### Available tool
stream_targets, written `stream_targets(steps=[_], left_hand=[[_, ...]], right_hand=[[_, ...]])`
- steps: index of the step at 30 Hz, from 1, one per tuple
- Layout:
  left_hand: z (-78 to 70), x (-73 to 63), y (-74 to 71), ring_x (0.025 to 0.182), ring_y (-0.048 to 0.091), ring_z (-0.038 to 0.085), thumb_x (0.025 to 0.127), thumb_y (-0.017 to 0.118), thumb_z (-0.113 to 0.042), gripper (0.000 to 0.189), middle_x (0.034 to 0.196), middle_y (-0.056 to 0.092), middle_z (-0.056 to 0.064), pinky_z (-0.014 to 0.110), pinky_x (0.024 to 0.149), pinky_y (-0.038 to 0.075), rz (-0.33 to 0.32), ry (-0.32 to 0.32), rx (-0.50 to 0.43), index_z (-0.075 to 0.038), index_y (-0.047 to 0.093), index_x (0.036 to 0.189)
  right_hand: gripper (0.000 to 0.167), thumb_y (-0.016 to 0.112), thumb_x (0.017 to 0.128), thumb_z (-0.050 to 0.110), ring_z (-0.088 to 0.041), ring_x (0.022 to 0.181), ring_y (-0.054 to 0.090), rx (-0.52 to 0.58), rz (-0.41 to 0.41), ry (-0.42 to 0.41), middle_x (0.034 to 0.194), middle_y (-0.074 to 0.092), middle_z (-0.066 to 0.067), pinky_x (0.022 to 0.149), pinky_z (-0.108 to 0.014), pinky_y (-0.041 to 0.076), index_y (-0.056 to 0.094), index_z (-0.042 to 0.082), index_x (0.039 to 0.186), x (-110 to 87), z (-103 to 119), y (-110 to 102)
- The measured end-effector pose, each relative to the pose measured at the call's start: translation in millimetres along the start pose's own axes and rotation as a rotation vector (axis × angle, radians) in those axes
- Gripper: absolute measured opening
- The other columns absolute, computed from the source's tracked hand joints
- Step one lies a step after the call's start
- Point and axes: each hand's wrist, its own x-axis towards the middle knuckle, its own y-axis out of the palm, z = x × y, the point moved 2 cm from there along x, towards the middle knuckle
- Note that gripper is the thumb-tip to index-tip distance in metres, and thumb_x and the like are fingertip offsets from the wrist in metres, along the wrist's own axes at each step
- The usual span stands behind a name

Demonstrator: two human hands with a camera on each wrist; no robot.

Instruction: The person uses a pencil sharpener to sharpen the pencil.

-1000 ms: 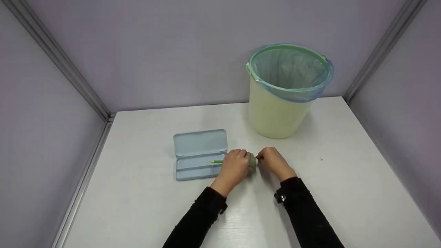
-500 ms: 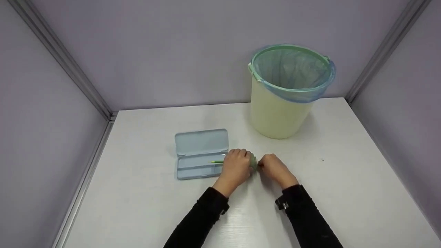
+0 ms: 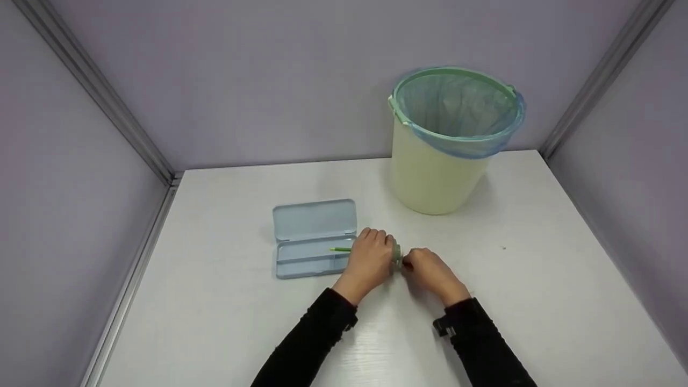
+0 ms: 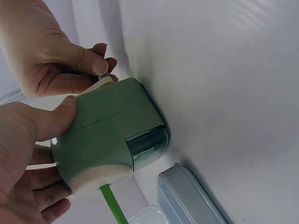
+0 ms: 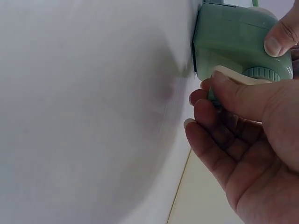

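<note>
Right hand (image 3: 430,269) has slid nearer the body vs a second ago, grip pinching the crank (image 5: 233,73), so I'd guess it's being turned and the pencil (image 4: 112,203) is getting sharpened. Left hand (image 3: 371,259) has its grip wrapped round the sharpener (image 4: 107,119), which is on the desk (image 3: 226,226) just beside the open case (image 3: 314,221).

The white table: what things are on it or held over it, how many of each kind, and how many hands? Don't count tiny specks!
Pencil sharpener: 1
Green pencil: 1
Open pencil case: 1
Bin: 1
Bag in the bin: 1
Hands, left hand plus right hand: 2
Total: 7
</note>
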Motion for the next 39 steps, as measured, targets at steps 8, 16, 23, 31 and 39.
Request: stream_targets(steps=[8, 16, 23, 31, 39], left_hand=[[0.8, -2.7, -0.2, 0.093, 0.061, 0.023, 0.089, 0.062, -0.021, 0.027, 0.095, 0.066, 0.007, 0.035, 0.093, 0.044, 0.005, 0.060, -0.003, -0.003, 0.069, 0.107], [-1.9, -3.0, 2.1, 0.091, 0.062, 0.022, 0.090, 0.061, -0.021, 0.024, 0.092, 0.066, 0.007, 0.036, 0.095, 0.044, -0.027, 0.086, 0.016, -0.003, 0.069, 0.104], [-4.3, -1.6, 4.9, 0.094, 0.060, 0.023, 0.090, 0.059, -0.020, 0.024, 0.095, 0.066, 0.007, 0.037, 0.096, 0.043, 0.017, 0.064, 0.044, -0.004, 0.068, 0.106], [-7.8, -4.0, 7.8, 0.097, 0.058, 0.023, 0.087, 0.063, -0.024, 0.033, 0.100, 0.065, 0.007, 0.037, 0.096, 0.041, 0.022, 0.035, 0.074, -0.004, 0.067, 0.112], [-9.2, -2.2, 7.2, 0.098, 0.058, 0.023, 0.092, 0.060, -0.025, 0.031, 0.100, 0.065, 0.008, 0.037, 0.096, 0.040, 0.050, 0.000, 0.073, -0.003, 0.066, 0.113]], right_hand=[[0.016, 0.066, 0.088, 0.000, -0.018, 0.064, 0.056, -0.064, -0.040, -0.026, 0.070, 0.062, -0.004, 0.061, -0.041, 0.048, 0.068, 0.004, 0.073, -1.7, 3, 1], [0.018, 0.063, 0.091, -0.001, -0.022, 0.063, 0.057, -0.150, -0.094, -0.035, 0.070, 0.058, -0.006, 0.058, -0.041, 0.048, 0.063, 0.002, 0.074, -10.0, 7, 8], [0.016, 0.063, 0.092, -0.001, -0.021, 0.064, 0.058, -0.191, -0.123, -0.066, 0.071, 0.058, -0.006, 0.058, -0.039, 0.049, 0.063, 0.000, 0.076, -14.1, 11, 12], [0.012, 0.059, 0.093, -0.004, -0.023, 0.066, 0.059, -0.197, -0.090, -0.066, 0.072, 0.056, -0.008, 0.060, -0.040, 0.049, 0.062, -0.002, 0.081, -19.0, 12, 13], [0.008, 0.055, 0.089, -0.010, -0.026, 0.071, 0.056, -0.194, -0.053, -0.119, 0.076, 0.053, -0.009, 0.063, -0.042, 0.048, 0.058, -0.003, 0.087, -28.0, 18, 6]])
